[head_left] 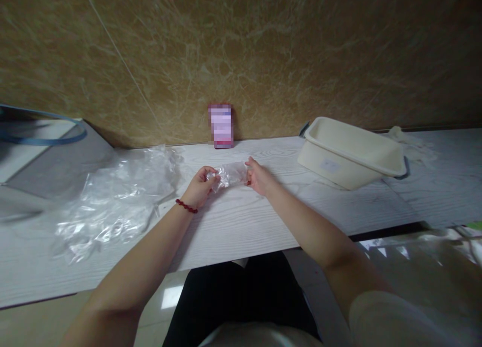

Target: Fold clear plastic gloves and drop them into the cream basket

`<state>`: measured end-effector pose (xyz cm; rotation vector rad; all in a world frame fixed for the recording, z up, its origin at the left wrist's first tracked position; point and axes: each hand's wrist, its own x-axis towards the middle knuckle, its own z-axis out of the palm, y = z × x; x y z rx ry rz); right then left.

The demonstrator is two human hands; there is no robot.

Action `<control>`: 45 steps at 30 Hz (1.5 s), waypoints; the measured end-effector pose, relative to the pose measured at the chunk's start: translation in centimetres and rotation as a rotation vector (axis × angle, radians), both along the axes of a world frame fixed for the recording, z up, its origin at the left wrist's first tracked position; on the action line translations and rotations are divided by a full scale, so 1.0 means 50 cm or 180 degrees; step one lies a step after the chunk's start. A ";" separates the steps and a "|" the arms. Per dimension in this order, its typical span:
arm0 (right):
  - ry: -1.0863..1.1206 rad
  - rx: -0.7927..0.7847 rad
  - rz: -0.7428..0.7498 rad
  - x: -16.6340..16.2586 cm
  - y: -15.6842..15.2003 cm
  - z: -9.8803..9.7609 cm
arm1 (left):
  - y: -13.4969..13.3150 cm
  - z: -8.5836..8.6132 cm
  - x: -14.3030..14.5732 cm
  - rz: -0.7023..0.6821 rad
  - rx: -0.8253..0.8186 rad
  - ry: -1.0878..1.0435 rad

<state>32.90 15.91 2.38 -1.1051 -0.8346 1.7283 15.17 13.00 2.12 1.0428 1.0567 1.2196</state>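
A small clear plastic bag (232, 175) is stretched between both hands just above the white wood-grain table (244, 221). My left hand (201, 187), with a red bead bracelet at the wrist, pinches the bag's left end. My right hand (257, 177) grips the right end with closed fingers. What the bag holds, if anything, I cannot make out.
A heap of crumpled clear plastic bags (116, 199) lies to the left. A cream plastic tub (352, 153) stands at the right, tilted. A small pink box (221, 126) leans against the brown marbled wall. A grey board with a blue strap (45, 136) sits far left.
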 end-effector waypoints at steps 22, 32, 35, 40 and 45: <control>-0.2458 0.1540 -0.0628 -0.009 -0.005 -0.029 | -0.012 -0.011 0.007 -0.0071 0.0697 0.0850; -0.2218 0.1851 -0.0803 -0.022 -0.031 0.007 | -0.001 -0.013 0.037 0.1078 0.0269 0.0368; -0.2287 0.2035 -0.0766 -0.026 -0.037 0.011 | 0.000 -0.015 0.043 0.1211 0.0409 0.0742; -0.2592 0.2150 -0.0760 -0.021 -0.032 0.020 | -0.004 0.001 0.040 0.1433 0.0897 0.1315; -0.2713 0.2041 -0.0685 -0.012 -0.031 0.025 | -0.011 0.018 0.048 0.1383 0.1036 0.1370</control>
